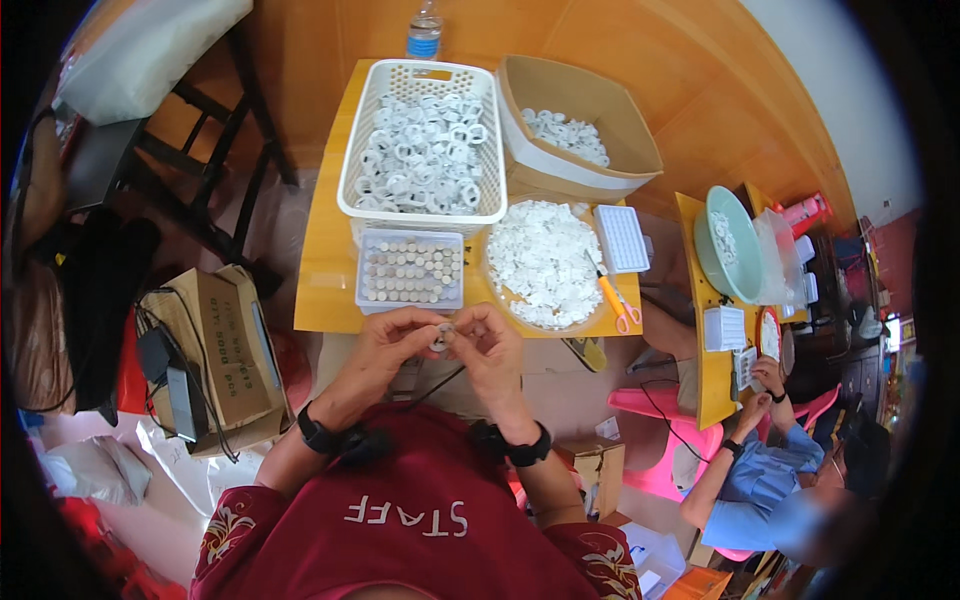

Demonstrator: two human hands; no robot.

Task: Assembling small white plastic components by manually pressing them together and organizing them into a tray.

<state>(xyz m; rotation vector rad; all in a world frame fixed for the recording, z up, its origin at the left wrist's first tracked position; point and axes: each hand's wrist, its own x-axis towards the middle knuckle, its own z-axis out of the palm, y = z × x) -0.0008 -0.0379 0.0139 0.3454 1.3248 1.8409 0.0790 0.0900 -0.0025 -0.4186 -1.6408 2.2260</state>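
Observation:
Just in front of the table's near edge, my left hand (pixel 388 350) and my right hand (pixel 490 358) meet, fingertips pinched together. Between them is a small round white part (pixel 440 338) with a darker middle; its exact kind is too small to make out. Right beyond my hands lies a clear plastic tray (pixel 367 300) holding rows of small round beige discs. To its right, a round tray (pixel 495 292) is heaped with small white pieces. Behind these stands a white plastic basket (pixel 350 190) full of white ring-shaped parts.
A cardboard box (pixel 635 165) holds more white parts. Orange-handled scissors (pixel 612 298) and a white slotted tray (pixel 622 240) are on the table's right. A water bottle (pixel 424 35) stands behind. At right, a seated co-worker (pixel 765 475) works at another table with a green basin (pixel 712 265).

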